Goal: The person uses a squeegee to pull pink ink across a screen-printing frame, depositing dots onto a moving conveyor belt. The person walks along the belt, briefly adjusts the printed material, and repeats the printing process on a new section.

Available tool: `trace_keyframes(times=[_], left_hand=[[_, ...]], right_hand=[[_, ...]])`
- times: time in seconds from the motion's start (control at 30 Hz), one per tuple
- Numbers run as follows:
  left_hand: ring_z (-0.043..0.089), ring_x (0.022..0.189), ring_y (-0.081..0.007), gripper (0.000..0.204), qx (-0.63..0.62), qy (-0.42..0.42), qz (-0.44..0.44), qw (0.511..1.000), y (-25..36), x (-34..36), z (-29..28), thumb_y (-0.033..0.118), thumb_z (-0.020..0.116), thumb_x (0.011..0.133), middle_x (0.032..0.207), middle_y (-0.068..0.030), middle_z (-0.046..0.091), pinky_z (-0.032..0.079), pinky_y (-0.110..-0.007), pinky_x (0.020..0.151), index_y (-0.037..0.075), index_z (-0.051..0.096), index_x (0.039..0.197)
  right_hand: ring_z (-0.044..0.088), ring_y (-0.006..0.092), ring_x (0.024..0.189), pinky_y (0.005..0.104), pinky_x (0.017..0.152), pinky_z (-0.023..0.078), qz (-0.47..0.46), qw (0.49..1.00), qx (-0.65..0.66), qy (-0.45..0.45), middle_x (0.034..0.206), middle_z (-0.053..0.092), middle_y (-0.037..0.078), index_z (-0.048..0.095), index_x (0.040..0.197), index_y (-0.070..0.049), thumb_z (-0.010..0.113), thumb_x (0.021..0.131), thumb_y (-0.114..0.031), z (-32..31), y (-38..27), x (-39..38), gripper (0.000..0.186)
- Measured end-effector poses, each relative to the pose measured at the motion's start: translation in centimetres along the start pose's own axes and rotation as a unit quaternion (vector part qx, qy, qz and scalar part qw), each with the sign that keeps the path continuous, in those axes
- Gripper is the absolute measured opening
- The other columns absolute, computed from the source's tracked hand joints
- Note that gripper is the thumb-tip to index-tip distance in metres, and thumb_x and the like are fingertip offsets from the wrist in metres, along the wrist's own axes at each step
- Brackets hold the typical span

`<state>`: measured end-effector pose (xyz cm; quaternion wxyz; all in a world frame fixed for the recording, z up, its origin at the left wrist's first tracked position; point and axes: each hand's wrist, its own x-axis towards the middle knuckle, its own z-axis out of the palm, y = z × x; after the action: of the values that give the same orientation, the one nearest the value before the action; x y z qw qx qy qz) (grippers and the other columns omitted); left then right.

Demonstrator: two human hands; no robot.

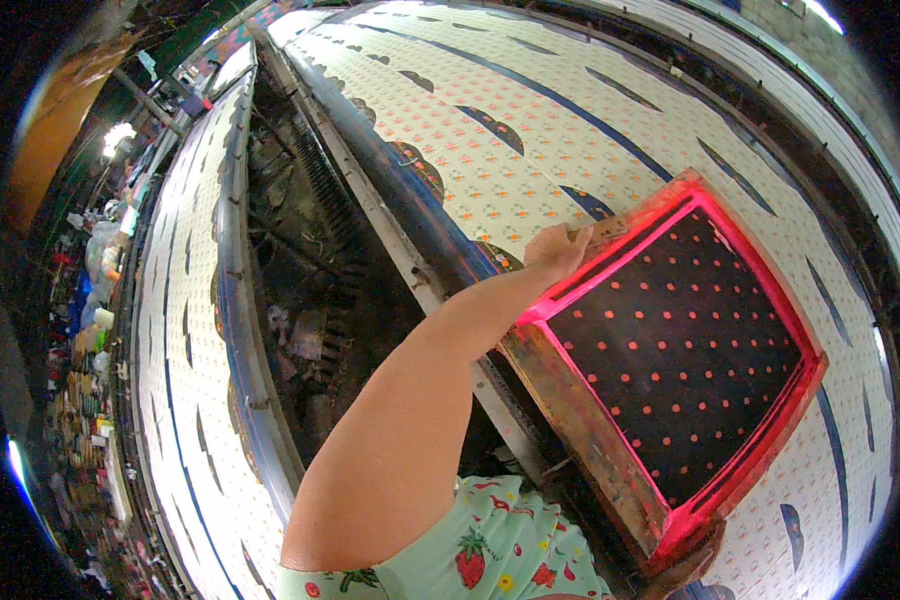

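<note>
A pink-rimmed screen frame (682, 350) is held over flower-printed fabric (570, 160), its upper-left edge gripped by the left hand (558, 250), while the right hand's (695, 568) grip at the near corner cannot be told; smearing could be caused by tilting or dragging.

The place is a textile screen-printing workshop. A pink-edged, dot-patterned printing screen (675, 350) shows it best, at three to four o'clock over a long tabletop (425, 215) spread with flower-printed cloth panels (490, 200) reaching toward twelve. A second tabletop (235, 350), covered in similar panels, runs along nine o'clock. Jumbled supplies (95, 370) crowd beyond it, and a bare block wall (810, 45) stands at two.
</note>
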<state>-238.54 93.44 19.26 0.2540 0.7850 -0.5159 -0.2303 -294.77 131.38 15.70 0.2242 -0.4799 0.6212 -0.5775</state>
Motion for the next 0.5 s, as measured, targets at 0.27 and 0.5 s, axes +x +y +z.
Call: trace_keyframes(times=[0.27,0.5], left_hand=[[0.074,0.12,-0.0435,0.082,-0.008,-0.002,-0.004,1.0,0.5,-0.5,0.0,0.074,0.047,0.106,0.124,-0.0277,0.078,0.058,-0.054,0.104,0.001,0.075,0.13],[0.073,0.124,-0.0439,0.085,-0.028,-0.019,-0.035,0.999,-0.3,0.3,-0.2,0.077,0.048,0.104,0.129,-0.0254,0.077,0.056,-0.054,0.108,0.001,0.074,0.132]], right_hand=[[0.056,0.043,0.147,0.0582,0.122,0.047,0.137,0.981,-0.125,0.062,0.163,0.054,0.026,0.051,0.162,0.002,0.039,0.116,-0.059,-0.5,-2.8,-0.5,0.078],[0.042,0.0482,0.159,0.0633,0.133,0.032,0.015,0.999,0.042,0.008,0.171,0.042,0.033,0.038,0.167,0.009,0.024,0.119,-0.047,-2.7,-5.2,0.9,0.075]])
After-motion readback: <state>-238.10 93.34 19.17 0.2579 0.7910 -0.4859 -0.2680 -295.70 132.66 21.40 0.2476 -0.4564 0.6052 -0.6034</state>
